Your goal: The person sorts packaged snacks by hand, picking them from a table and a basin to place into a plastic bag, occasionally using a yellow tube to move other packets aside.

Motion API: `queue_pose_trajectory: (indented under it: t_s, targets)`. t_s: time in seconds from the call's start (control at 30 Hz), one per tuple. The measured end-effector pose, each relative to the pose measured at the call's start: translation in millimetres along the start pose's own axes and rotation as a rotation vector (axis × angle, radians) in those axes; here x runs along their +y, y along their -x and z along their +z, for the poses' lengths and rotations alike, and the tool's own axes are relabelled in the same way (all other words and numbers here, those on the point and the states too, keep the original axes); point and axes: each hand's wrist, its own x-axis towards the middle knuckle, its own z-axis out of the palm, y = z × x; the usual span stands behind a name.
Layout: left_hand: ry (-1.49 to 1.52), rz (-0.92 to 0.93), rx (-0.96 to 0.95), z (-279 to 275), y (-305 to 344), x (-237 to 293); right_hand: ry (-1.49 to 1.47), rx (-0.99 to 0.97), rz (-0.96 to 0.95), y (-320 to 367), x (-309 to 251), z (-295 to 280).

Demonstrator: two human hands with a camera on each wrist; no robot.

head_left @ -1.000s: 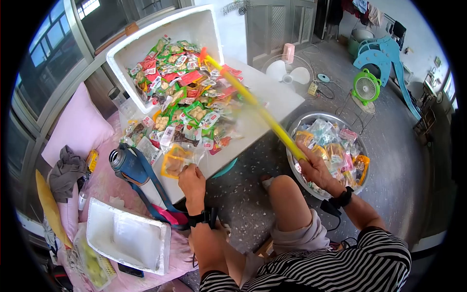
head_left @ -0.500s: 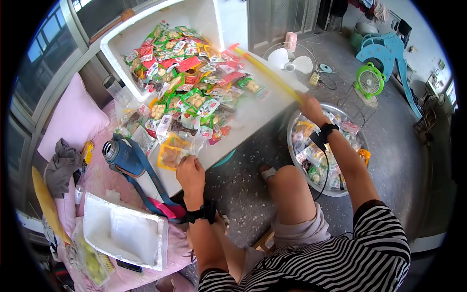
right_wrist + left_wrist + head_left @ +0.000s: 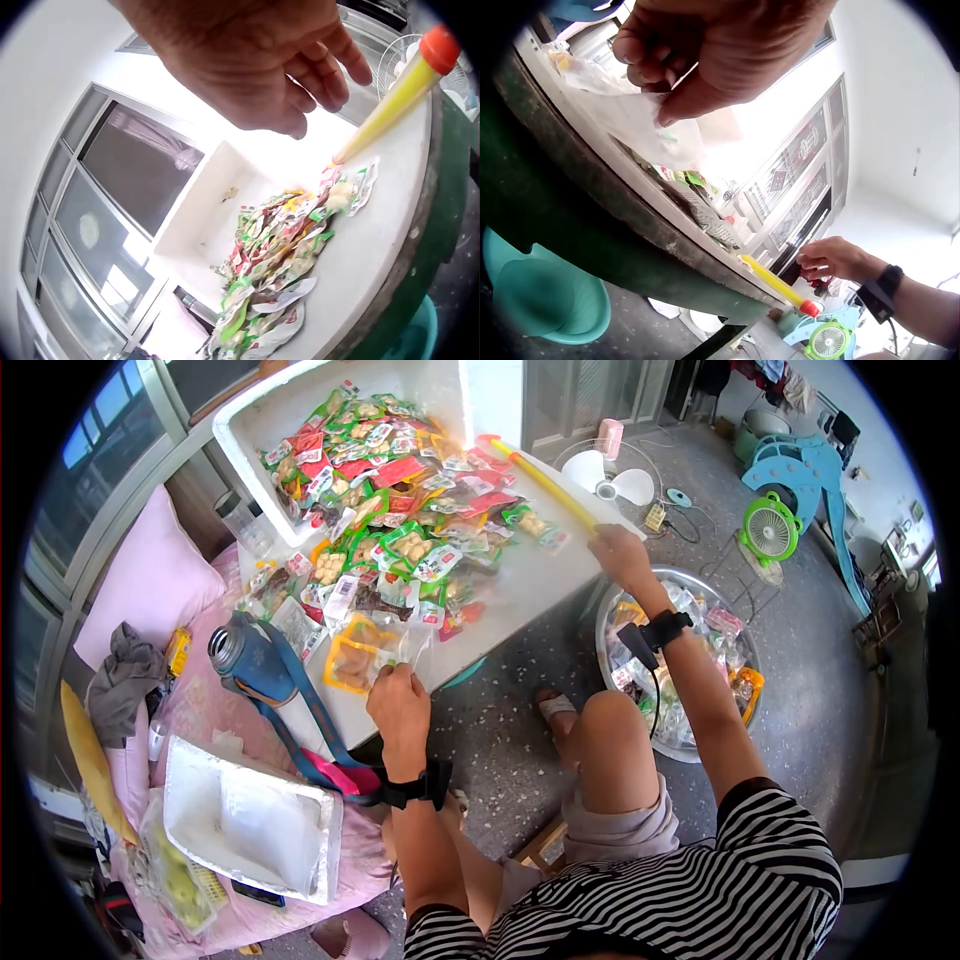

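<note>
My left hand (image 3: pixel 400 710) pinches the clear edge of an orange-bordered packet (image 3: pixel 350 658) at the table's front edge; in the left wrist view thumb and fingertips (image 3: pixel 667 112) hold clear plastic (image 3: pixel 641 124). A yellow stick (image 3: pixel 550 485) with red ends lies on the table's right part. Beside its near end is my right hand (image 3: pixel 622 558). The right wrist view has that hand (image 3: pixel 262 67) with loosely bent fingers, apart from the stick (image 3: pixel 390 105). Small snack packets (image 3: pixel 385 510) spill from a tipped white foam box (image 3: pixel 250 480) onto the table.
A metal basin (image 3: pixel 603 630) of packets stands on the floor at right. Left are a blue flask (image 3: pixel 262 660) with a strap and an empty foam box (image 3: pixel 250 825) on pink cloth. Fans (image 3: pixel 772 530) stand beyond the table; a teal basin (image 3: pixel 592 307) is below it.
My right hand has moved from over the metal basin up to the table's right edge and let go of the yellow stick. My left hand keeps its pinch on the packet.
</note>
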Motion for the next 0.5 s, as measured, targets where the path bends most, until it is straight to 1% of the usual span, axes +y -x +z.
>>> queue_pose_trajectory:
  t_s: [0.07, 0.13, 0.2, 0.23, 0.33, 0.37, 0.47, 0.5]
  targets:
    - [-0.067, 0.006, -0.033, 0, 2, -1, -0.117, -0.066, 0.037, -6, -42, 9]
    - [-0.13, 0.003, -0.055, 3, 5, -6, -0.133, -0.049, -0.152, -14, -56, 38]
    - [-0.156, -0.099, -0.071, 1, 9, -10, -0.186, -0.061, -0.152, -18, -74, 67]
    - [-0.169, -0.15, -0.08, 0, 9, -10, -0.252, -0.075, -0.178, -24, -72, 91]
    - [-0.174, -0.183, -0.113, -6, 9, -13, -0.974, -0.484, 0.454, -33, -115, 81]
    - [-0.173, -0.161, -0.117, -8, 8, -13, -1.067, -0.551, 0.464, -37, -116, 86]
    - [-0.162, -0.127, -0.138, -6, 9, -12, -1.281, -0.606, 0.512, -54, -101, 127]
    - [-0.154, -0.127, -0.144, -4, 8, -12, -1.227, -0.546, 0.502, -55, -99, 134]
